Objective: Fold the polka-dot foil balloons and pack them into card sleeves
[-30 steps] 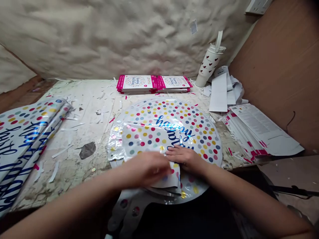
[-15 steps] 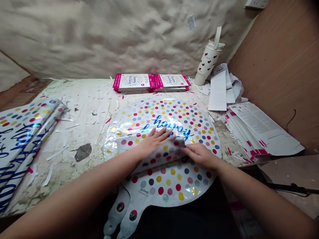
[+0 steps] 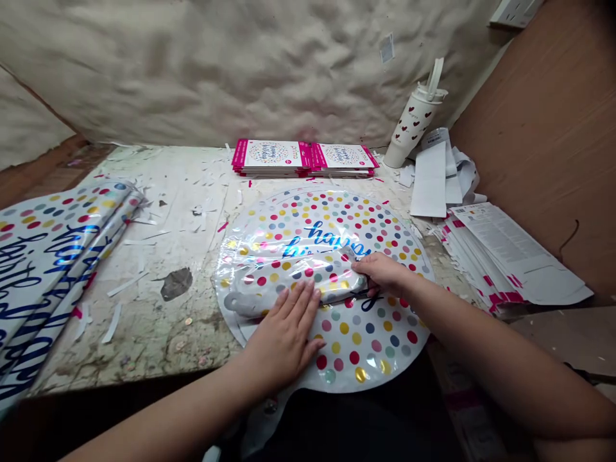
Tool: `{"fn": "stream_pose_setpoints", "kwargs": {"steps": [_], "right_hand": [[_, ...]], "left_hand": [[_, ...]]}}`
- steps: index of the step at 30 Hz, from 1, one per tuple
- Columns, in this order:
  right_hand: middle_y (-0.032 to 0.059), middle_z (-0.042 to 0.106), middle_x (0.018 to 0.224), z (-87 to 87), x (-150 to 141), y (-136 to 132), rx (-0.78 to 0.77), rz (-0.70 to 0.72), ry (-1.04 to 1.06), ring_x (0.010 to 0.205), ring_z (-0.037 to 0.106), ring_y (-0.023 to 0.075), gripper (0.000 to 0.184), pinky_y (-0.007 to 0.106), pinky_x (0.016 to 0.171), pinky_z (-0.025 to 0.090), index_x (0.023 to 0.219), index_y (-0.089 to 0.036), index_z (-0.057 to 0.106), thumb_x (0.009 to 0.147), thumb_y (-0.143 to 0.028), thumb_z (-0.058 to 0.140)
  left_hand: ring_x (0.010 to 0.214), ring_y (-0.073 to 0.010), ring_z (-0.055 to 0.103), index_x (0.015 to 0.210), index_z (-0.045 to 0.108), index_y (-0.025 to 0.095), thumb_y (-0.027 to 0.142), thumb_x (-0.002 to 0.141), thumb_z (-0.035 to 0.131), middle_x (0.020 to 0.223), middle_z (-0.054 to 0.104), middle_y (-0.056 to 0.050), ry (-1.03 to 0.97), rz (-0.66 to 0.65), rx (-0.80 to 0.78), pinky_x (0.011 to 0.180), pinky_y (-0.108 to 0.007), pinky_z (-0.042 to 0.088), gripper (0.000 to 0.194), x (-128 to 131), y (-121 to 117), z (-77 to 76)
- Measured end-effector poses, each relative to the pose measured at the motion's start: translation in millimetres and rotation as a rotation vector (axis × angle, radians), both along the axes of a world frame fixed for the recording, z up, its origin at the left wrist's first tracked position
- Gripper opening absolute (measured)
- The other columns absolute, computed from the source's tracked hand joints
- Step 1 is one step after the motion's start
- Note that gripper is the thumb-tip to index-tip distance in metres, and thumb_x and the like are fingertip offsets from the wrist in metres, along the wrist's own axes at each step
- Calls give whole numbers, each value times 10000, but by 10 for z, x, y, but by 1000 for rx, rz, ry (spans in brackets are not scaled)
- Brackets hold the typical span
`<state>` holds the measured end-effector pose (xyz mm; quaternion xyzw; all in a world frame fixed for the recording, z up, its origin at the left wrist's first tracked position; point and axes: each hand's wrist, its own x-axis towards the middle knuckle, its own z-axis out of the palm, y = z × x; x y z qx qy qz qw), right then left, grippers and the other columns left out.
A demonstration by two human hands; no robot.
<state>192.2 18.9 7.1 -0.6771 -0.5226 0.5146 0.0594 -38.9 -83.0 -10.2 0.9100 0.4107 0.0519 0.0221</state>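
Foil balloon [image 3: 359, 340] mid-fold: left hand [image 3: 283, 340] pressing flat, fingers spread open, holding nothing; right hand [image 3: 385, 273] fingers curled, pinching the folded edge [image 3: 353, 276] — the fold wants flattening.

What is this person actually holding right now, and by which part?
The right hand appears to grip the end of a folded foil strip of a round polka-dot foil balloon. The left hand lies flat on the balloon, holding nothing.

"What lies before me?"
"I log one round foil balloon [image 3: 366, 346] on the workbench [image 3: 144, 256] (its lower part folded over itself)."
"And around it?"
"Folded foil balloons [image 3: 58, 269] left, packaged stacks [image 3: 303, 157] behind, a tumbler [image 3: 411, 125] behind right, printed cards [image 3: 510, 256] right."
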Motion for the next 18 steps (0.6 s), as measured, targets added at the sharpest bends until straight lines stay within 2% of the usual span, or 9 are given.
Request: {"fn": "stream_pose_setpoints", "kwargs": {"steps": [1,3,4,6,8,9,13,16,18], "right_hand": [[57,610,628,26,-10,-48,64,1,-45,616,609,202,222,373,611,534,774,-167,603,808,-375,533],[126,647,961,49,-67,-210,362,84,-155,943,599,277,316,449,805,494,1036,-163,591,822,-381,509],[141,592,1141,36,-108,-316,570,208,-202,1101,521,290,396,472,906,435,1167,-162,531,835,-372,488],[131,436,1351,-52,-182,-531,961,579,-266,1275,349,269,491,479,1036,303,1320,-140,397,861,-312,438],[133,377,1393,-194,-198,-680,1117,885,-330,1306,301,252,515,462,1067,267,1352,-96,351,854,-207,417],[145,386,1384,-267,-174,-713,1125,935,-395,1294,326,252,514,453,1056,295,1351,-73,352,844,-148,403],[216,478,1284,-393,27,-648,1175,848,-660,1189,466,291,462,463,950,425,1284,-4,434,829,-19,351],[204,565,1191,-262,55,-660,1379,855,-629,1132,519,301,382,503,949,419,1200,-13,523,850,-25,371],[175,591,1166,-133,-10,-777,1489,855,-537,1146,507,298,354,519,984,384,1182,-47,546,856,-59,409]], "left_hand": [[1335,-296,213,1395,267,90,482,887,334,1444,261,-152,22,16,-48,1069,-438,220,645,48,-16,-58],[1339,-307,194,1403,245,100,514,885,312,1454,228,-154,40,37,-112,1062,-452,223,666,55,-21,-153],[1343,-305,178,1408,229,105,513,889,303,1460,209,-151,38,35,-124,1066,-454,212,665,33,-18,-184],[1350,-301,151,1412,211,98,517,890,297,1464,190,-154,20,25,-120,1075,-451,190,674,-22,-11,-214],[1355,-294,133,1414,200,100,521,889,302,1467,181,-151,11,21,-113,1081,-445,177,681,-62,-11,-215],[1357,-289,126,1416,193,107,521,889,303,1471,171,-146,12,19,-114,1083,-442,173,680,-74,-13,-211],[1360,-277,111,1421,178,128,532,887,294,1478,139,-127,32,13,-144,1086,-444,169,679,-77,-14,-173],[1350,-271,165,1410,217,108,520,885,305,1467,184,-130,49,40,-176,1079,-438,206,673,-17,24,-112],[1329,-276,239,1387,277,78,428,890,346,1442,261,-150,62,113,-182,1068,-445,240,612,49,76,-56]]}}
